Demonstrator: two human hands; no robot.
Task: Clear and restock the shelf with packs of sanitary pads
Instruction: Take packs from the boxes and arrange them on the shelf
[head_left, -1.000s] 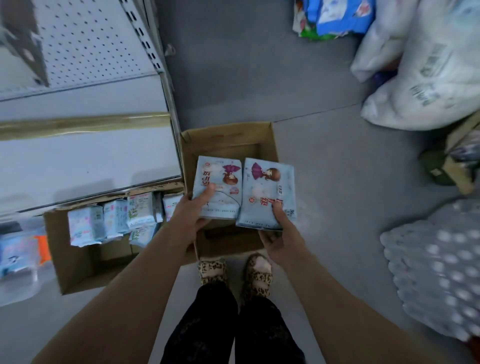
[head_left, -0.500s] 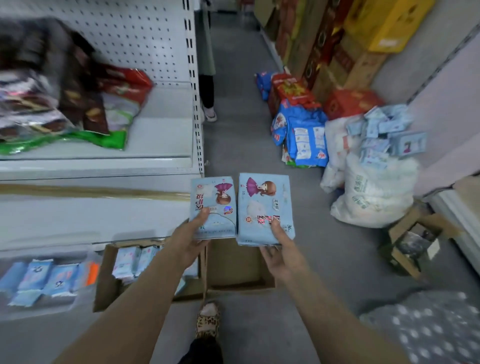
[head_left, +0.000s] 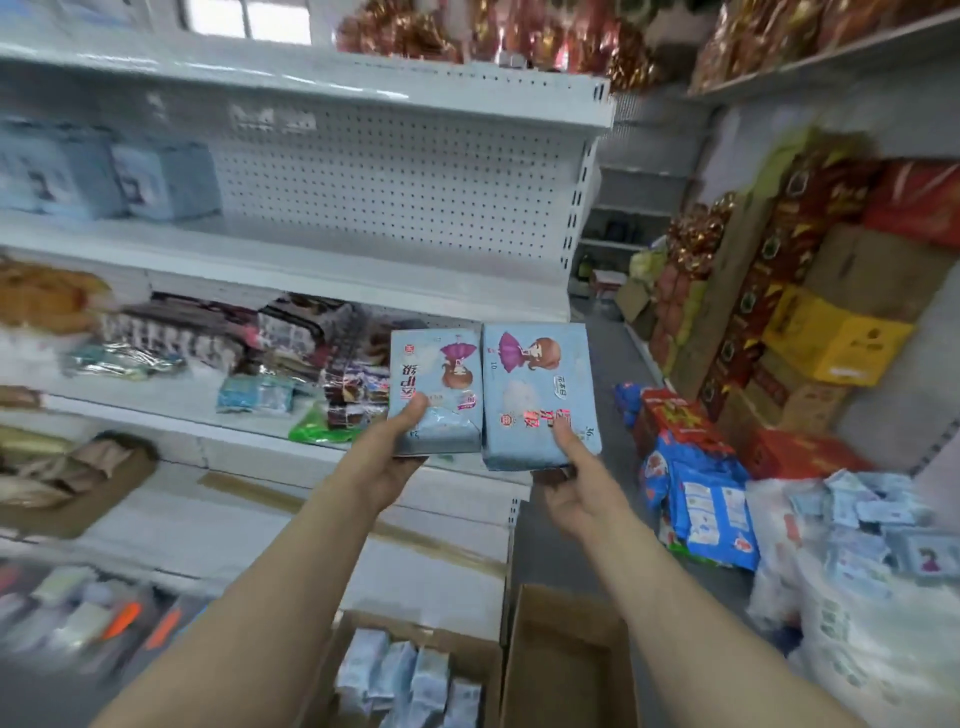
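My left hand (head_left: 387, 457) grips a light blue pack of sanitary pads (head_left: 434, 384), thumb on its front. Beside it, touching edge to edge, my right hand (head_left: 576, 483) holds a second, larger blue pack (head_left: 537, 395) the same way. Both packs are raised in front of the white shelf unit, level with its middle shelf (head_left: 363, 270), whose right part is bare. A few blue packs (head_left: 104, 176) stand at that shelf's left end. A cardboard box (head_left: 467, 649) with more blue packs (head_left: 410, 675) sits on the floor below.
An open cardboard box (head_left: 566, 660) stands on the floor beside the first. The lower shelf (head_left: 156, 410) holds mixed wrapped goods. To the right lie blue bags (head_left: 711, 504), a white sack with small packs (head_left: 857, 545), and stacked red and yellow cartons (head_left: 831, 332).
Both hands have lifted the two packs from over the floor boxes up to shelf height, and my view has swung upward from the floor to the shelves.
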